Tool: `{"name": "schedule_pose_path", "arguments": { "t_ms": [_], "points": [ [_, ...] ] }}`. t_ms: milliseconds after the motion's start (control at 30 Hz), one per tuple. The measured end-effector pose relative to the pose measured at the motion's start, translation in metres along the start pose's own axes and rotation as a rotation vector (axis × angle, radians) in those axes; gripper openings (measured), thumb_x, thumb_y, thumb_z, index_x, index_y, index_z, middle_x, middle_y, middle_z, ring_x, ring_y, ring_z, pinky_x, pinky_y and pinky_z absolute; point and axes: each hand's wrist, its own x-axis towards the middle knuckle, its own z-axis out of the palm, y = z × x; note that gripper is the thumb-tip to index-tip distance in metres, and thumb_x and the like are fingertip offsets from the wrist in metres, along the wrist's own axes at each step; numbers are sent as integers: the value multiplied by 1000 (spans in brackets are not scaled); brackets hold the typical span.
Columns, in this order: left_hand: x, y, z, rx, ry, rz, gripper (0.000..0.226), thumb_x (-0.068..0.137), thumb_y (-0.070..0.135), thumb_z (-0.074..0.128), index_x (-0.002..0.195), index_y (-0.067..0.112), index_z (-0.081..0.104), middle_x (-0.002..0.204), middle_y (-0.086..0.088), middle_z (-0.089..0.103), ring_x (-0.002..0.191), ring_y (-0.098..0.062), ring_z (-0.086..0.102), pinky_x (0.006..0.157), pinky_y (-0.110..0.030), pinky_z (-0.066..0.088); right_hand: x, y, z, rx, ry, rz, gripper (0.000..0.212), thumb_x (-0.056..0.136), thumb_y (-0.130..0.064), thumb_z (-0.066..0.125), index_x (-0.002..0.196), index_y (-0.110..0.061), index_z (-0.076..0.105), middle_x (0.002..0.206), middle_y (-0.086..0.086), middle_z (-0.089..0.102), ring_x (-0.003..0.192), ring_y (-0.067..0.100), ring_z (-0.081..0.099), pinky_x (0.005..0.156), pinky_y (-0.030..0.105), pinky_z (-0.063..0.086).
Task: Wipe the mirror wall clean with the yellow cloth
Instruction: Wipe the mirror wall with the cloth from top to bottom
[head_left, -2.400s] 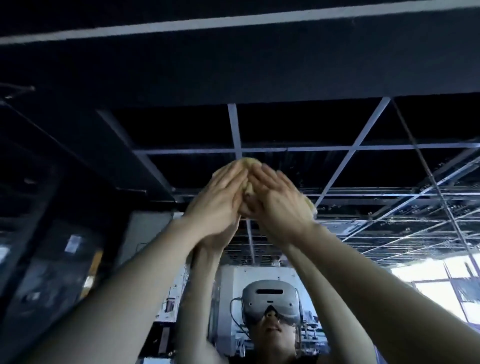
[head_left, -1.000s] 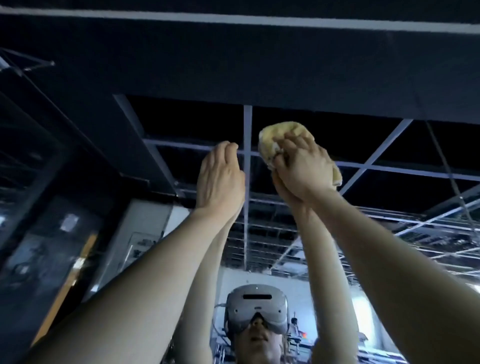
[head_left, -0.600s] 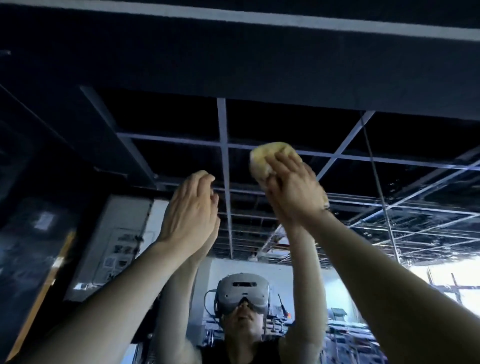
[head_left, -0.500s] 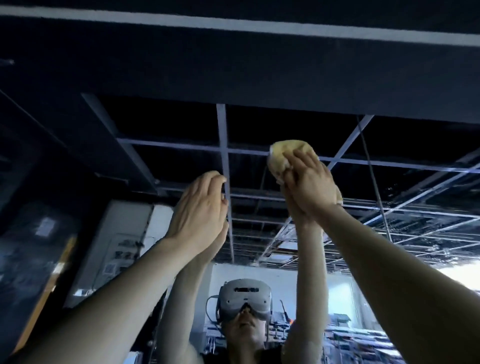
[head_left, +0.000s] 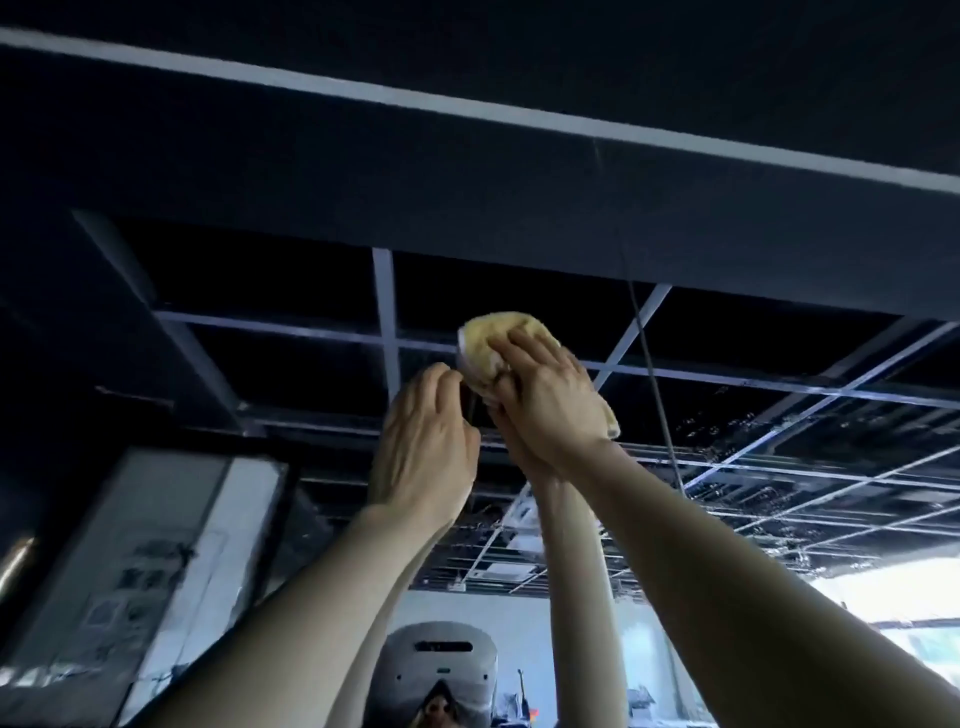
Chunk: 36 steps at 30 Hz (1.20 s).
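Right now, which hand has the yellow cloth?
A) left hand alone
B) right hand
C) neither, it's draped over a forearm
B: the right hand grips the bunched yellow cloth against the mirror wall, while the left hand beside it holds nothing.

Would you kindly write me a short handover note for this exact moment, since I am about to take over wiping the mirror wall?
Right hand: grips the bunched yellow cloth and presses it to the mirror wall, high up near its top edge.
Left hand: open, up against the glass just left of the yellow cloth, holding nothing.
Done: wiping is under way; how much is already clean cannot be told.
Left: pale specks show on the glass right of the yellow cloth; probably wipe there next, then lower down.
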Motion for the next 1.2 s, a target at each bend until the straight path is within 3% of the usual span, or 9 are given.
{"name": "schedule_pose_path", "arguments": {
  "t_ms": [200, 333, 500, 667, 900, 1000, 1100, 1167, 1200],
  "points": [
    [19, -3, 12, 88, 33, -44, 45, 91, 21, 35, 131, 4, 45, 139, -11, 43, 129, -26, 38, 112, -36, 27, 80, 35, 1, -35, -83, -58, 51, 94, -35, 48, 143, -25, 39, 153, 0, 32, 141, 21, 25, 113, 32, 19],
    [19, -5, 15, 136, 62, -38, 58, 87, 30, 16, 129, 5, 48, 136, -10, 47, 128, -25, 42, 113, -36, 27, 83, 75, -15, -13, 22, 88, 50, 91, -41, 41, 137, -22, 49, 148, 3, 40, 135, 25, 34, 108, 35, 29],
    [15, -2, 14, 151, 8, -36, 55, 90, 28, 21, 126, 1, 53, 132, -15, 53, 126, -29, 48, 110, -40, 30, 68, 78, -19, -3, 79, 169, 54, 85, -41, 32, 132, -25, 52, 143, 0, 46, 130, 26, 39, 103, 39, 36],
    [-1, 4, 6, 161, -83, 5, 59, 90, 29, 17, 128, 0, 51, 135, -17, 50, 127, -30, 46, 110, -42, 31, -16, 54, -27, -28, 11, 143, 62, 81, -48, 24, 132, -31, 54, 143, -7, 47, 132, 22, 39, 102, 37, 37],
    [-67, 22, -4, 45, -161, 80, 52, 88, 25, 31, 125, -2, 55, 132, -18, 54, 121, -31, 52, 103, -47, 39, -164, 7, -39, -26, -7, 80, 47, 90, -44, 38, 132, -31, 55, 135, -4, 55, 129, 19, 47, 105, 37, 30],
    [-79, 23, -22, 15, -253, 87, 46, 88, 17, 49, 129, -2, 50, 138, -17, 47, 127, -31, 47, 107, -41, 32, -158, 2, -42, 70, -104, 153, 59, 88, -55, 26, 143, -35, 32, 150, -7, 33, 141, 12, 22, 116, 36, 22],
    [-78, 26, -42, -76, -333, 114, 55, 94, 12, 46, 145, 7, 27, 154, -6, 22, 141, -19, 22, 116, -28, 14, -143, -17, -40, 118, -240, 249, 78, 81, -62, 11, 150, -26, -2, 157, -4, -3, 141, 8, -13, 115, 24, -10],
    [-69, 30, -53, -170, -354, 200, 54, 95, 3, 41, 147, 12, 26, 154, -2, 21, 142, -16, 19, 117, -31, 15, -136, -23, -40, 160, -357, 298, 90, 76, -55, 19, 150, -11, -8, 158, 9, -8, 144, 16, -14, 115, 26, -12],
    [-62, 34, -56, -196, -373, 278, 55, 94, -1, 40, 146, 11, 27, 154, -2, 22, 142, -16, 19, 118, -30, 15, -134, -23, -42, 222, -366, 293, 94, 73, -51, 24, 150, -6, -6, 158, 14, -3, 146, 20, -8, 118, 31, -7]
  ]
}}
